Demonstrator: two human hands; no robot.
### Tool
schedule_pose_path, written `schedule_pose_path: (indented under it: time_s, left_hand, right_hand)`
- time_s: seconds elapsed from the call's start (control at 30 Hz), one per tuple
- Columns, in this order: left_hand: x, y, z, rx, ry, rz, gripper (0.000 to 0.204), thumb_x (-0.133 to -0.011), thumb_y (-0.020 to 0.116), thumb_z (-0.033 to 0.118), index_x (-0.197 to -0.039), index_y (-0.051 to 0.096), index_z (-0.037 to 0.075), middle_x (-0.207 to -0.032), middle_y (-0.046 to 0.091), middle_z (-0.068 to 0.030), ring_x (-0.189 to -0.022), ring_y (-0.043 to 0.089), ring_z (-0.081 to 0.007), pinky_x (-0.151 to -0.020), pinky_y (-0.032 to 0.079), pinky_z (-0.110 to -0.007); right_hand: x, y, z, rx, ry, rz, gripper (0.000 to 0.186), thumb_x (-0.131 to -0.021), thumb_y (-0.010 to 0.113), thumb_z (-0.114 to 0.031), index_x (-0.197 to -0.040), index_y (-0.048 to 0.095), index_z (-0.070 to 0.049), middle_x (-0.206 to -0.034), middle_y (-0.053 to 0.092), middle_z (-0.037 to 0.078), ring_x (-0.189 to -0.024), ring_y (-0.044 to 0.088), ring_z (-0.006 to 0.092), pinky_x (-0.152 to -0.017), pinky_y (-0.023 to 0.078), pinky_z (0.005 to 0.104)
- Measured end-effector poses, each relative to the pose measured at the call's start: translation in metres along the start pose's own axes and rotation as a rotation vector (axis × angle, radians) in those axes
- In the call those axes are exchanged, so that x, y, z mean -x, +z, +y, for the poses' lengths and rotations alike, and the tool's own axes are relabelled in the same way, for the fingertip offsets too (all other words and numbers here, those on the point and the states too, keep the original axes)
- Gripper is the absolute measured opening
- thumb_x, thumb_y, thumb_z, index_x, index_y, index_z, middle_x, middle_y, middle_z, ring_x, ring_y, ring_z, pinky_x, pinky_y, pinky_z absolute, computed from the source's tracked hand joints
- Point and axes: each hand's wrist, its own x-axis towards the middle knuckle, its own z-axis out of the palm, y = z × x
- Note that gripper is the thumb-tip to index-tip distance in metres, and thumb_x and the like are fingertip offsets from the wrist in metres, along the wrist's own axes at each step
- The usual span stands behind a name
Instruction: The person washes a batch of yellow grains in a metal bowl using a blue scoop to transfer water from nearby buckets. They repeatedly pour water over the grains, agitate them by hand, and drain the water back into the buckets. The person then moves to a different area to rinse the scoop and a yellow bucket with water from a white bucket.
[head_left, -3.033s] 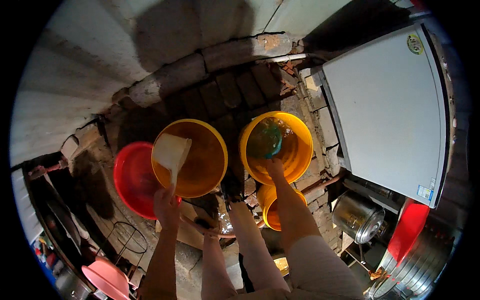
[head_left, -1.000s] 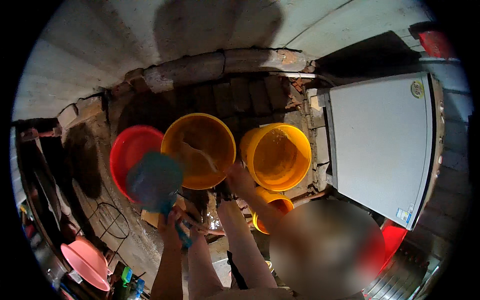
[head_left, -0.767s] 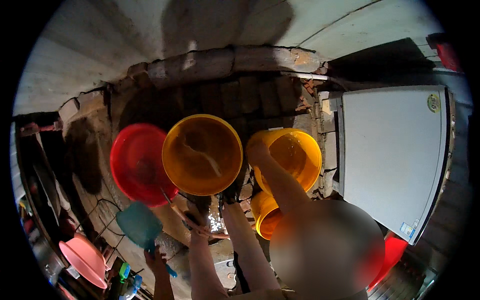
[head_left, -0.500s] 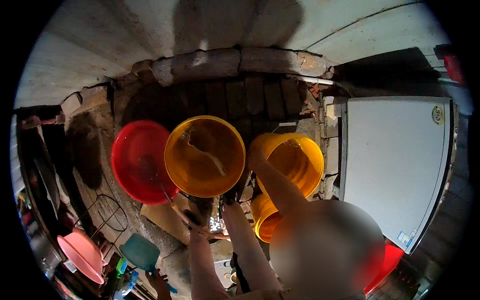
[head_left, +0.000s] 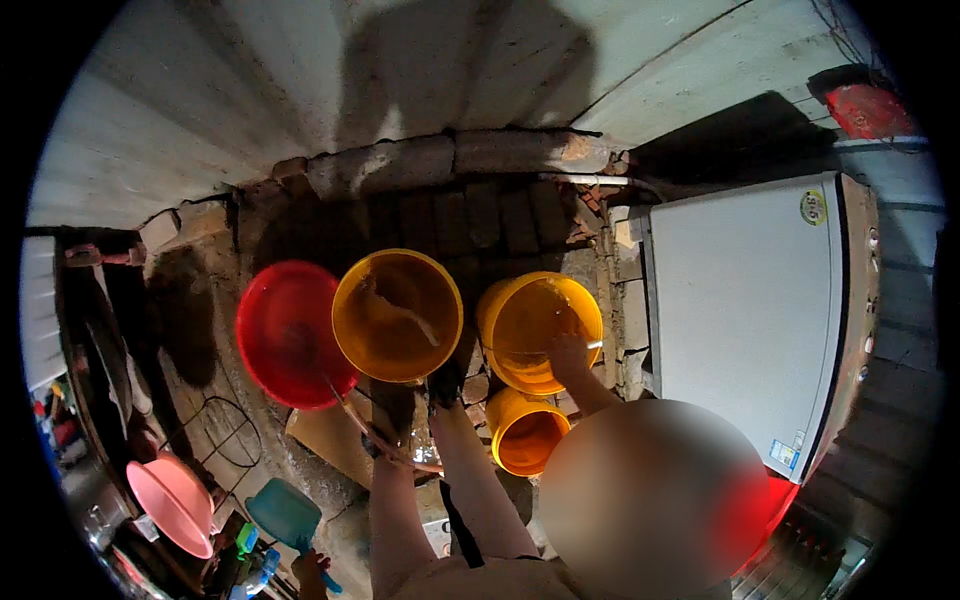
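Observation:
My left hand (head_left: 311, 566) grips the handle of a teal scoop (head_left: 283, 510) at the lower left edge. My right hand (head_left: 571, 355) is at the wire handle of the right yellow bucket (head_left: 498, 317), over its front part; its fingertips are too dim to tell what they hold. Left of that bucket stands another yellow bucket (head_left: 342, 340) with brownish liquid and a pale streak inside. A red basin (head_left: 262, 340) adjoins it on the left. A smaller yellow bucket (head_left: 511, 442) sits just in front of the right one. A blurred round patch hides the lower right.
A large white appliance (head_left: 745, 305) stands at the right. A pink basin (head_left: 167, 492), a wire rack (head_left: 230, 455) and small items line the lower left. A hose (head_left: 385, 445) crosses by my feet. A wall (head_left: 450, 60) with a pipe (head_left: 588, 180) bounds the back.
The teal scoop has moved from over the red basin down to the lower left. My right hand has left the right bucket's side for its front handle. The white scoop held earlier is gone from my hand.

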Motion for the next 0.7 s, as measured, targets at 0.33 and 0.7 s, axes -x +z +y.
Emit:
schedule_pose_path:
  time_s: [0.33,0.7]
  left_hand:
    - [0.09,-0.044,0.019,-0.149,0.248,-0.084,0.019,-0.085,0.048,0.016,-0.093,0.044,-0.001,-0.068,0.06,-0.0231,-0.048,0.059,-0.0302,-0.038,0.047,-0.038]
    - [0.116,-0.076,0.021,0.024,0.348,-0.041,0.013,-0.084,0.051,0.014,-0.09,0.047,0.004,-0.059,0.057,-0.0172,-0.04,0.051,-0.0235,-0.034,0.038,-0.033]
  right_hand:
    - [0.028,0.005,0.067,-0.254,-0.188,-0.768,0.039,-0.082,0.054,-0.042,-0.102,0.059,-0.009,-0.102,0.063,0.011,-0.095,0.059,0.0306,-0.08,0.047,0.038]
    - [0.042,-0.041,-0.009,-0.267,0.018,-0.699,0.044,-0.076,0.056,-0.04,-0.108,0.062,-0.01,-0.102,0.063,0.015,-0.099,0.058,0.0328,-0.084,0.046,0.0399]
